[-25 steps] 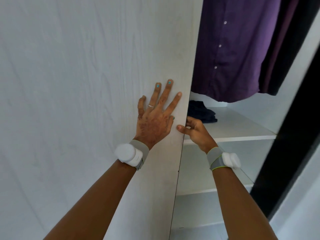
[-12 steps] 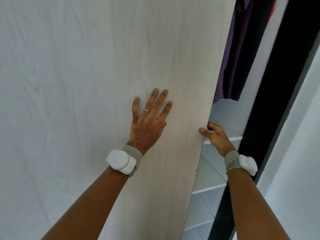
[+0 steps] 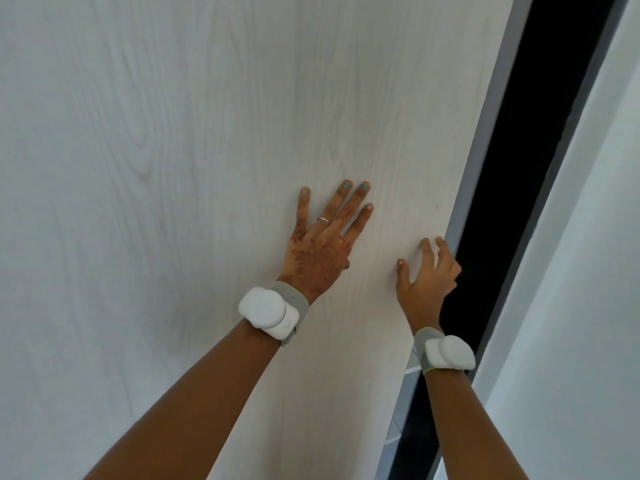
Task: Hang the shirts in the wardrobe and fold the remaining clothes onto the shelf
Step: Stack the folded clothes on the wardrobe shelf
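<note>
Your left hand lies flat on the wardrobe door, fingers straight and spread. Your right hand touches the door near its right edge, fingers loosely bent, thumb out, gripping nothing. Since 0.5 s ago the door has slid right: only a dark gap remains, shirts and shelf now hidden. Right hand moved from the edge onto the door face.

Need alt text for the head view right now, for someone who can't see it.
Both hands press a pale wood-grain wardrobe door: the left hand lies flat, the right hand touches near its right edge. Beside that edge runs a dark strip.
</note>
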A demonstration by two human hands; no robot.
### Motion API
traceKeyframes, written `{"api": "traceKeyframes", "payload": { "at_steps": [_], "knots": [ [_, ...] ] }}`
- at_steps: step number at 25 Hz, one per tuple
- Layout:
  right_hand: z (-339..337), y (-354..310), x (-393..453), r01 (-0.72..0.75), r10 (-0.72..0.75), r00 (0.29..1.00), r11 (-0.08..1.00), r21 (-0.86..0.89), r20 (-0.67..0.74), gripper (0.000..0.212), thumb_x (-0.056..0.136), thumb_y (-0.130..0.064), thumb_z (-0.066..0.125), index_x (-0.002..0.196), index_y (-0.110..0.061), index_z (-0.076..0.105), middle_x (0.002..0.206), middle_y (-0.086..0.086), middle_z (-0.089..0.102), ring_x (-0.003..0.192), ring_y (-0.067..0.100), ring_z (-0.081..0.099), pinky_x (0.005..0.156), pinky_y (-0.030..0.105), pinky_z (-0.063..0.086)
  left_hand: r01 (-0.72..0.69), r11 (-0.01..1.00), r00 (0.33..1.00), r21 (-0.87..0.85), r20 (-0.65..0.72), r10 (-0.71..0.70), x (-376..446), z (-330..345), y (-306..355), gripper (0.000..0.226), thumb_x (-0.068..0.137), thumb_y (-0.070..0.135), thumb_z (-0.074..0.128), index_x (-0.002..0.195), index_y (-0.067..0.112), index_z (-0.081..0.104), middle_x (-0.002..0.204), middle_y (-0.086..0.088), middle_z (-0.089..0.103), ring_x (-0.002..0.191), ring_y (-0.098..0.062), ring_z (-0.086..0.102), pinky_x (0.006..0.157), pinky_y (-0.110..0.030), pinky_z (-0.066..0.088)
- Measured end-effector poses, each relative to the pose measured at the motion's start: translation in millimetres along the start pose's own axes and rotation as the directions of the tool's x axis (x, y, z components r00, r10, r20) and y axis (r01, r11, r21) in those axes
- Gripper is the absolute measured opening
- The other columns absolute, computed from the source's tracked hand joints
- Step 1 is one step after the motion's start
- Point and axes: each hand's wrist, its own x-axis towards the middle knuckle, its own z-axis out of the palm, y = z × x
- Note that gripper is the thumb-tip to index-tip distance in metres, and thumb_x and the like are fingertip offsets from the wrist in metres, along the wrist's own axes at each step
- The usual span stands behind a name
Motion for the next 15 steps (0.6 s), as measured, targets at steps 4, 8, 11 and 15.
{"api": "traceKeyframes", "payload": {
  "at_steps": [4,8,11,15],
  "knots": [
    [5.5,11.1,3.3,-0.054,0.057,0.996,0.997,-0.052,0.062,0.064,0.094,-0.039,0.043,0.146,-0.003,0.036,0.154,0.016,0.03,0.131,0.039,0.037,0.099,0.058,0.035,-0.02,0.999,1.0,-0.03,0.01,0.02,21.7,6.9,28.3,0.112,0.069,0.044,0.078,0.154,0.018,0.01,0.162,-0.008,-0.006,0.149,-0.029,-0.004,0.112,-0.068,0.001],
    [2.7,35.0,17.5,-0.095,0.104,0.993,0.981,-0.169,0.048,0.064,0.094,-0.042,0.031,0.15,-0.01,0.029,0.159,0.007,0.022,0.128,0.035,0.033,0.098,0.052,0.03,-0.018,0.998,1.0,-0.06,-0.02,0.016,39.3,14.7,53.2,0.106,0.073,0.04,0.075,0.154,0.017,0.01,0.162,-0.008,-0.005,0.149,-0.029,-0.003,0.113,-0.067,0.002],
    [0.6,51.2,27.5,-0.117,0.129,0.991,0.971,-0.207,0.043,0.061,0.095,-0.037,0.029,0.151,-0.014,0.027,0.16,0.004,0.021,0.123,0.034,0.035,0.094,0.049,0.03,-0.026,0.998,0.999,-0.064,-0.033,0.024,51.9,20.1,66.5,0.105,0.074,0.04,0.074,0.154,0.017,0.01,0.162,-0.008,-0.004,0.149,-0.028,-0.002,0.113,-0.066,0.0],
    [-3.5,70.8,40.2,-0.15,0.166,0.985,0.961,-0.234,0.051,0.055,0.1,-0.023,0.035,0.152,-0.015,0.022,0.16,0.003,0.021,0.122,0.034,0.035,0.094,0.047,0.03,-0.038,0.997,0.998,-0.068,-0.042,0.035,66.4,28.3,84.5,0.103,0.076,0.041,0.073,0.154,0.017,0.01,0.162,-0.008,-0.003,0.149,-0.028,-0.001,0.113,-0.065,0.001]
  ]
}}
